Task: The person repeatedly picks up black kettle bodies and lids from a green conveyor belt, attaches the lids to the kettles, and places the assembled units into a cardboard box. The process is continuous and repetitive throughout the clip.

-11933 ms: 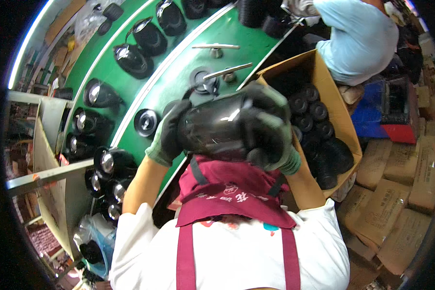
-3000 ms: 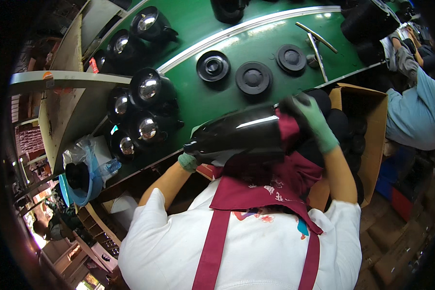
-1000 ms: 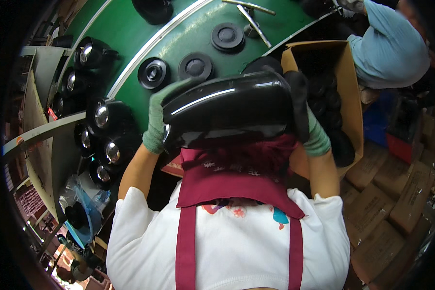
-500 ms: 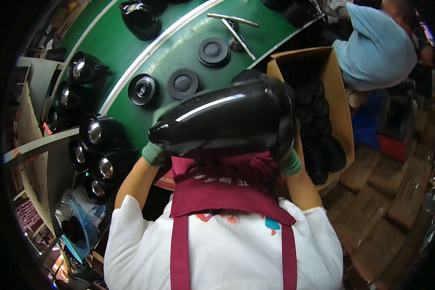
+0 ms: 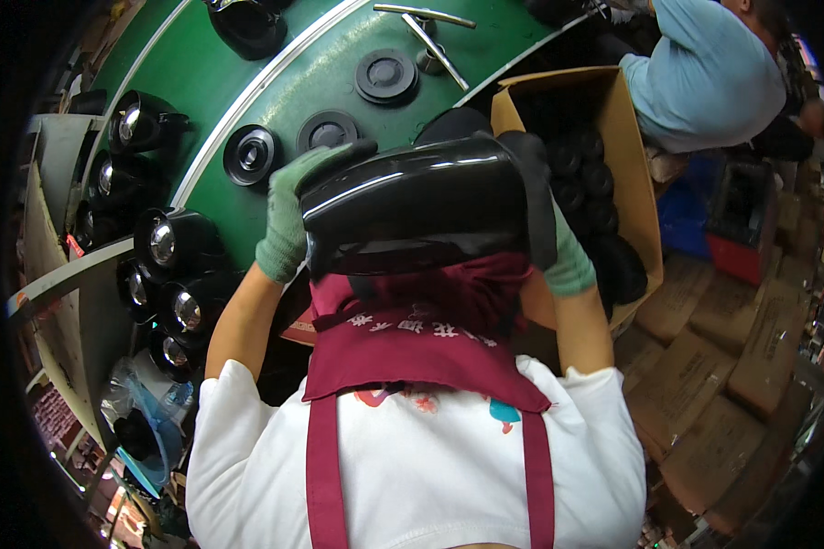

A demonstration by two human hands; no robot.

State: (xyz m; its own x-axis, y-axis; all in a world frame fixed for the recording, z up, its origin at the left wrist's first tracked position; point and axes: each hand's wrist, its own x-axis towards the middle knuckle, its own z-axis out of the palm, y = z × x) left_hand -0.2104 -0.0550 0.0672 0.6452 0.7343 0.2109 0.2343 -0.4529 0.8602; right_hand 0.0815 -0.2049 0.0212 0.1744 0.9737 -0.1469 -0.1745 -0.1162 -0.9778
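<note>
In front of my maroon apron I hold a glossy black flask body [image 5: 412, 212] lying sideways between my two hands. My left hand [image 5: 295, 197], in a green glove with dark fingers, presses on its left end, with the fingers stretched over the upper far edge. My right hand [image 5: 547, 215], gloved alike, is wrapped about the right end; the dark glove fingers partly merge with the black body. On the green belt beyond lie black round discs [image 5: 386, 76], another disc [image 5: 328, 133] and a black ringed lid [image 5: 252, 155].
Black flask bodies with silvery insides [image 5: 176, 242] stand in a group at the left. A chrome T-shaped handle [image 5: 435, 50] is on the belt. To the right, an open carton [image 5: 634, 183] holds black round parts. A person in light blue [image 5: 705, 78] sits beyond, near stacked cartons [image 5: 696, 384].
The flask body has turned, its narrow spouted end swinging out of sight and its shape now looking shorter. My left hand has shifted from beneath to the left end's upper side.
</note>
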